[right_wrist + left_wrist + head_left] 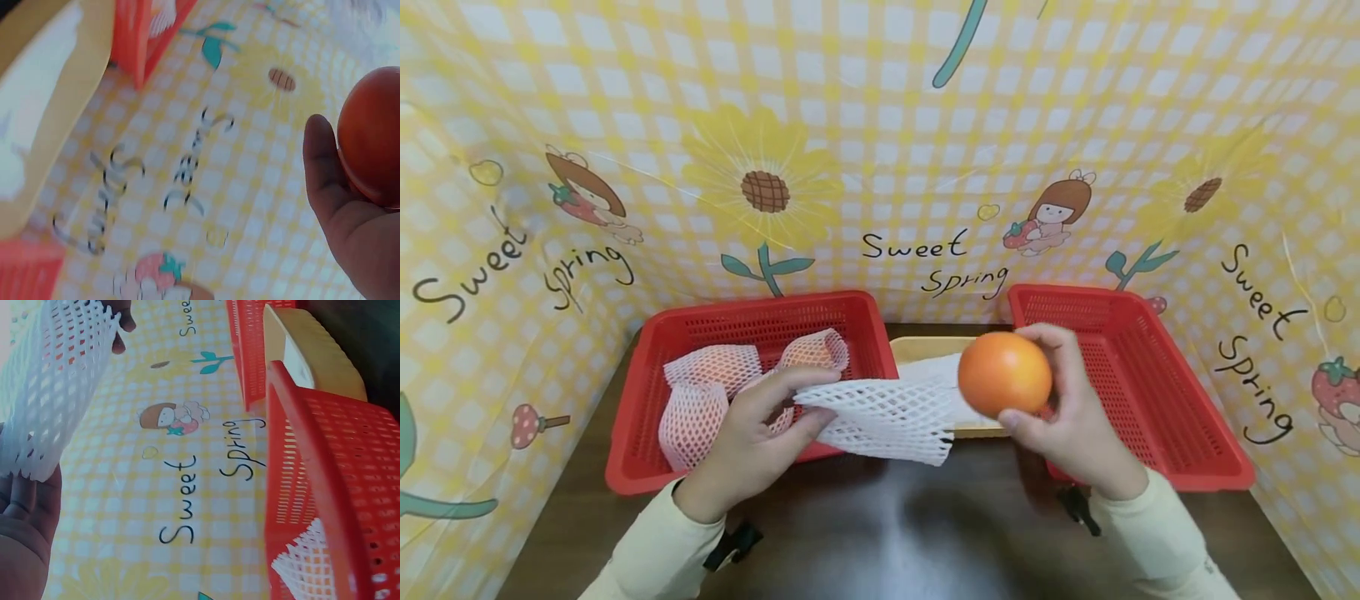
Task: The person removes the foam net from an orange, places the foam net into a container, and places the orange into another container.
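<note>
**Above the tray, an orange in one hand and a net in the other**

In front of the tray [925, 342], toward its left end, the left hand [752, 450] pinches a white foam net [887, 421] between thumb and fingers. The net lies lengthwise, its free end reaching across the near part of the tray. Over the tray's right end, the right hand [1071, 417] holds a bare orange [1004, 375], thumb below and fingers behind it. The orange sits just beside the net's free end; whether the two touch, I cannot tell.

Inside the tray lies some white material [928, 367], partly hidden by the net.

Left of the tray stands a red basket [745, 319] with several wrapped fruit [692, 421], each in a net of its own, some behind the left hand. Right of the tray is a second red basket [1150, 392], set at a slant. Beneath the tray is a dark brown surface [887, 533]; behind it hangs a yellow checked cloth [880, 167] printed with sunflowers and "Sweet Spring".
</note>
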`<action>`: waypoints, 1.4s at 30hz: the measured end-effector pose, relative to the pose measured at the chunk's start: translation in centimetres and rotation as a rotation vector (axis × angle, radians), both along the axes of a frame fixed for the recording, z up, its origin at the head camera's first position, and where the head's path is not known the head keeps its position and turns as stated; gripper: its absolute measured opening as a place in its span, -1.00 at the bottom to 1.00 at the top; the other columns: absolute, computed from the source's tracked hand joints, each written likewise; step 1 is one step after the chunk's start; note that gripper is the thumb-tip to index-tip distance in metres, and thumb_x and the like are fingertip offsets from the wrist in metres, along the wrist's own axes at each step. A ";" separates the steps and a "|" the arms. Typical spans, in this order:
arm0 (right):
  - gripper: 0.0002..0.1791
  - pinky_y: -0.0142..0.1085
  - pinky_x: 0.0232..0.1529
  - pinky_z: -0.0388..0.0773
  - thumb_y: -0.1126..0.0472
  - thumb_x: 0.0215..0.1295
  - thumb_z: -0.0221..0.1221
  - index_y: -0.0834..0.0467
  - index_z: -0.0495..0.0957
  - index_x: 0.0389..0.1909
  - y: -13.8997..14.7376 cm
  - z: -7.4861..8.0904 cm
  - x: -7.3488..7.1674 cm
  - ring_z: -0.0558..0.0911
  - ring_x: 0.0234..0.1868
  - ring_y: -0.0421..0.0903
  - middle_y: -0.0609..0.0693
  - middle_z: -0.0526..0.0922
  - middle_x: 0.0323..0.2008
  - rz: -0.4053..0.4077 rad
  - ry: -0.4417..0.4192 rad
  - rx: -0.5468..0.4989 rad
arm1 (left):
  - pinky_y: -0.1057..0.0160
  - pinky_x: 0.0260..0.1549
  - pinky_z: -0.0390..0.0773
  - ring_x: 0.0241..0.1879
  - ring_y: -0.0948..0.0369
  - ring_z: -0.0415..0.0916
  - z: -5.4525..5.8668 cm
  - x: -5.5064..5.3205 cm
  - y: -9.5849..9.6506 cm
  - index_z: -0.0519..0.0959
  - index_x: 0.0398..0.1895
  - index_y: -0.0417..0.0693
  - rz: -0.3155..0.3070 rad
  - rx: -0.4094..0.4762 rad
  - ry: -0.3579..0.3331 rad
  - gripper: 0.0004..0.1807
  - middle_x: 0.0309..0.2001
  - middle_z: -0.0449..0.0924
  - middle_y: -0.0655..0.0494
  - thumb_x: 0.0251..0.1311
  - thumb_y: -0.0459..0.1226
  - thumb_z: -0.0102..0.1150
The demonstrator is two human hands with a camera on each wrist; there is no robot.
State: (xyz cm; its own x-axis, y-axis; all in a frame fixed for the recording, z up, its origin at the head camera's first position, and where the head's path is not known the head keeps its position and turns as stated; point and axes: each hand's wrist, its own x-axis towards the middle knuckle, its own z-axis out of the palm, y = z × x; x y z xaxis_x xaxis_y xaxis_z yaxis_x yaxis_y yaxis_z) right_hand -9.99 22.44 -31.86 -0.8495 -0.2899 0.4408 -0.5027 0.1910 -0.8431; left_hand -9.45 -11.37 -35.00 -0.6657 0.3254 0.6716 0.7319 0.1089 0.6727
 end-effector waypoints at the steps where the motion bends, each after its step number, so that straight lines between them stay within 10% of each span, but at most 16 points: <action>1: -0.18 -0.25 -0.14 0.61 0.52 -0.02 0.32 0.22 0.21 0.30 0.6 0.3 -0.3 0.55 0.00 0.08 0.15 0.43 0.17 -0.034 0.004 0.010 | 0.29 -0.14 0.63 -0.13 0.19 0.60 -0.2 0.1 -0.1 0.60 0.10 -0.20 0.013 -0.007 -0.025 -0.43 -0.02 0.65 0.02 -0.04 -0.69 0.37; 8: -0.29 -0.38 -0.18 0.57 0.46 0.13 0.24 0.02 0.23 0.28 5.1 1.8 -3.0 0.53 -0.04 0.01 0.04 0.41 0.15 -0.223 -0.035 0.034 | 0.15 0.09 0.50 0.09 0.24 0.50 -2.4 0.0 -1.0 0.56 0.23 0.14 0.193 -0.215 -0.340 -0.54 0.11 0.59 0.28 0.28 -0.34 0.35; 14: -0.33 -0.44 -0.17 0.53 0.42 0.27 0.21 -0.01 0.18 0.32 8.4 1.5 -4.2 0.54 -0.05 -0.08 0.07 0.41 0.15 -0.270 -0.062 0.017 | -0.21 0.21 0.34 0.32 0.08 0.33 -5.7 -0.6 -2.4 0.49 0.32 0.07 0.273 -0.244 -0.520 -0.55 0.28 0.48 0.08 0.40 -0.19 0.23; 20: -0.35 -0.47 -0.16 0.52 0.37 0.33 0.21 -0.02 0.14 0.31 10.4 0.9 -5.0 0.53 -0.03 -0.12 0.05 0.37 0.15 -0.313 -0.084 0.039 | -0.24 0.23 0.32 0.31 0.09 0.33 -8.2 -0.8 -3.2 0.42 0.37 -0.02 0.333 -0.219 -0.440 -0.52 0.31 0.46 0.09 0.41 -0.26 0.19; 34: -0.32 -0.47 -0.23 0.49 0.20 0.39 0.23 0.16 0.05 0.37 14.3 0.1 -7.7 0.51 -0.10 -0.14 0.21 0.33 0.16 -0.415 -0.176 0.329 | 0.37 -0.13 0.58 0.08 0.22 0.52 -8.6 -0.8 -5.4 0.47 0.33 0.00 0.340 -0.360 -0.220 -0.45 0.25 0.51 0.01 0.28 -0.39 0.31; 42: -0.10 0.11 -0.03 0.43 0.00 0.38 0.25 0.29 -0.02 0.50 15.7 -0.4 -11.5 0.47 0.07 0.30 0.43 0.25 0.29 -0.402 -0.294 0.575 | 0.55 -0.05 0.40 0.11 0.40 0.44 -9.0 -0.8 -7.0 0.45 0.37 -0.01 0.333 -0.360 -0.236 -0.42 0.27 0.51 0.04 0.28 -0.41 0.30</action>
